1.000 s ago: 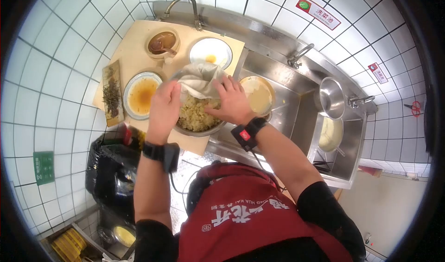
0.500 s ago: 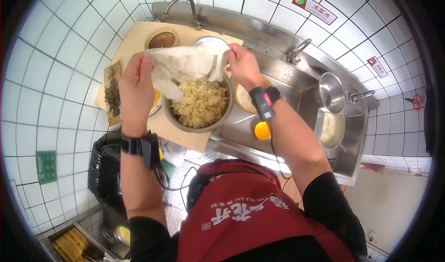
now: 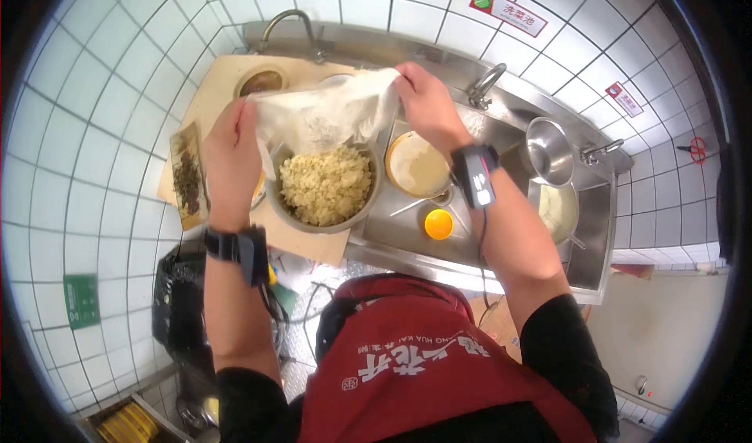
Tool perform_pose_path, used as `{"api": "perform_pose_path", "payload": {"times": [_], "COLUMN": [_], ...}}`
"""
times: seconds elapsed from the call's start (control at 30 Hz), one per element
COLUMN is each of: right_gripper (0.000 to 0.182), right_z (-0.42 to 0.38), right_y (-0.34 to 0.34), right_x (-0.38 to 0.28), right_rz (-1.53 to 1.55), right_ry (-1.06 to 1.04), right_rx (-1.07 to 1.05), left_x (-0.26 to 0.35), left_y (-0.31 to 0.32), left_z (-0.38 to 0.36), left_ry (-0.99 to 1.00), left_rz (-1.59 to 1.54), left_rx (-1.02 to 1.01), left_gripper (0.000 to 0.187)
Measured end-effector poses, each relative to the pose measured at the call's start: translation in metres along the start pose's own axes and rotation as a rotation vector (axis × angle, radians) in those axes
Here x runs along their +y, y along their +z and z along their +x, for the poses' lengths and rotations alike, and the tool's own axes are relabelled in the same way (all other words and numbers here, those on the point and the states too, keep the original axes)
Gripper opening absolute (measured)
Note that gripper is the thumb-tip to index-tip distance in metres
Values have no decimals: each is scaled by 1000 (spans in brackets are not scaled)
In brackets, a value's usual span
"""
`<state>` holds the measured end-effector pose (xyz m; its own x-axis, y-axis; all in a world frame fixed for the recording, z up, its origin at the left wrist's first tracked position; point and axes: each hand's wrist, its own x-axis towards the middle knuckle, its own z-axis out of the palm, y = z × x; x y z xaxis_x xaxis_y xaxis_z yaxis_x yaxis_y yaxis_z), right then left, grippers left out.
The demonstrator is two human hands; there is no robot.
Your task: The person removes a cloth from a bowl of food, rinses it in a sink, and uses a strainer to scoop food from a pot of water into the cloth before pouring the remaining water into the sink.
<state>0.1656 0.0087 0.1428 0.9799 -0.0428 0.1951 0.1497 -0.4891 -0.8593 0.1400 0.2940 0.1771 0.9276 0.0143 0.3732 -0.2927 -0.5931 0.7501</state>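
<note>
A thin white cloth (image 3: 325,114) is stretched between my two hands above a round metal pot. My left hand (image 3: 233,141) pinches its left corner, and my right hand (image 3: 427,102) grips the upper right corner. Below the cloth, a pale yellow, crumbly, grain-like food (image 3: 325,186) fills the pot (image 3: 313,225). The cloth hangs over the far rim and hides that part. A beige board (image 3: 301,247) lies under the pot.
Left of my left hand lies a tray of dark dried stuff (image 3: 188,177). A brown-filled bowl (image 3: 262,81) stands behind. In the sink are a bowl of whitish liquid (image 3: 415,165) and an orange cup (image 3: 439,224). Farther right sits a steel bowl (image 3: 548,151).
My right hand has moved slightly right and up, and the cloth is spread wider and more taut. The view has shifted a little, showing more of the bowl in the sink.
</note>
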Motion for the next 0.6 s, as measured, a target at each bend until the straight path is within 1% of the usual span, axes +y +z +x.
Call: {"api": "perform_pose_path", "payload": {"times": [0.07,0.1,0.13,0.2,0.23,0.27,0.3,0.33,0.37,0.4,0.43,0.47,0.5,0.53,0.6], "right_gripper": [23,23,23,23,21,21,21,21,20,20,20,20,21,22,23], "right_z": [-18,-23,-27,-35,-42,-49,-60,-71,-82,-95,-109,-121,-133,-146,-175], "right_y": [-17,-28,-38,-62,-75,-90,-107,-124,-139,-154,-169,-184,-199,-214,-246], "right_x": [1,4,6,5,5,3,-2,-4,-1,2,7,14,31,44,59], "right_rz": [99,160,151,370,424,412,463,512,523,507,494,482,449,311,99], "right_ry": [27,-14,-4,102,144,150,179,206,231,237,260,283,263,232,270], "right_rx": [133,144,161,177,195,223,247,273,327,356,410,458,488,527,552], "left_x": [5,19,24,38,48,61,74,82,88,96,110,118,122,128,149], "left_y": [11,15,20,33,38,42,50,59,68,77,87,101,118,135,165], "left_z": [-8,-9,-9,-3,-4,-5,-8,-9,-10,-12,-17,-24,-30,-37,-56], "left_ry": [-14,-14,-8,96,105,63,21,36,102,168,138,146,231,319,393], "left_rz": [-68,-85,-96,-119,-136,-161,-188,-214,-197,-178,-188,-204,-231,-254,-181], "left_rx": [122,106,89,92,73,32,-13,-38,-82,-122,-201,-213,-311,-405,-545], "left_gripper": [26,25,25,24,24,24,23,23,22,21,18,18,22,26,42]}}
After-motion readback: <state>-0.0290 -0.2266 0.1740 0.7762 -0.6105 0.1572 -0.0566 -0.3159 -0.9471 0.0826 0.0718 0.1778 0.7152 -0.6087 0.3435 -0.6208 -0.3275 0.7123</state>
